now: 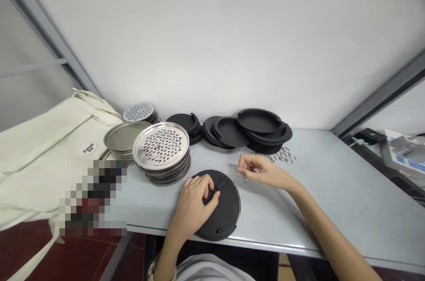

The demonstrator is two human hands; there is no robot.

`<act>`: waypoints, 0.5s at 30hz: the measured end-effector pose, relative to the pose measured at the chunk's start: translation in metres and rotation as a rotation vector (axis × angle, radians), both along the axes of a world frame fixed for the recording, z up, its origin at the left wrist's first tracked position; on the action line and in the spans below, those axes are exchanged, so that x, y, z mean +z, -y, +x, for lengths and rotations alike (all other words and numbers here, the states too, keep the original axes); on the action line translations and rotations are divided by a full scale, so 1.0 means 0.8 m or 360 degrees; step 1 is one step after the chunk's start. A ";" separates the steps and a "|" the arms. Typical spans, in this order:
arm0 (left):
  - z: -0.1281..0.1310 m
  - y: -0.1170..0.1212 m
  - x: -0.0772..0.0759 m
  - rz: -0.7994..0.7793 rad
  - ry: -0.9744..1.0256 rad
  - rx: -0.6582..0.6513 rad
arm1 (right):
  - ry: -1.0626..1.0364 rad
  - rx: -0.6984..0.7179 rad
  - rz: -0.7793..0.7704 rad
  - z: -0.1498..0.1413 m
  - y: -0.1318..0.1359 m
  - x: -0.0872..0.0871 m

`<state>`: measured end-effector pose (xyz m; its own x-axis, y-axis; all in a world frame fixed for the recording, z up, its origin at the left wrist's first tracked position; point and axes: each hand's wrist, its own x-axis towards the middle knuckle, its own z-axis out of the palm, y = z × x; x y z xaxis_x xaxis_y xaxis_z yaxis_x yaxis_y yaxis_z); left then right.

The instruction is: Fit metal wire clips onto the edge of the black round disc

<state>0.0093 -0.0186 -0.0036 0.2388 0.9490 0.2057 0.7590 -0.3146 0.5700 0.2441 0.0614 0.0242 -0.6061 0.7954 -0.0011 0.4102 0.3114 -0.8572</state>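
Note:
A round black disc [223, 217] lies flat near the table's front edge, with a raised rectangular part on top and a small hole low down. My left hand [195, 203] rests over its left side, fingers curled and thumb near the index finger beside the raised part. Above the table, to the disc's upper right, my right hand [257, 169] is closed in a pinch. A small shiny metal piece [245, 179] shows just under its fingertips, too small to name exactly. Behind that hand lie several metal rings [284, 155] on the table.
Stacked round metal grater plates [161, 146] stand left of the disc, beside plain metal plates [124, 136] and perforated discs [138, 112]. Black round parts [229, 131] and black trays [260, 121] line the wall. A cream cloth bag [49, 148] hangs over the left edge.

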 end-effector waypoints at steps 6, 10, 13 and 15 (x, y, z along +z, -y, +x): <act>0.001 0.000 0.001 -0.0020 -0.0016 0.0009 | 0.0105 0.0138 0.0027 -0.022 0.000 -0.027; 0.001 0.002 0.002 -0.0033 -0.0040 0.0010 | 0.0064 0.0049 0.0052 -0.032 -0.002 -0.037; 0.001 0.002 0.002 -0.0035 -0.0043 0.0022 | 0.0066 0.0042 0.0052 -0.033 -0.002 -0.039; 0.001 0.001 0.001 -0.0031 -0.0024 0.0026 | 0.0060 0.0048 0.0041 -0.034 -0.002 -0.040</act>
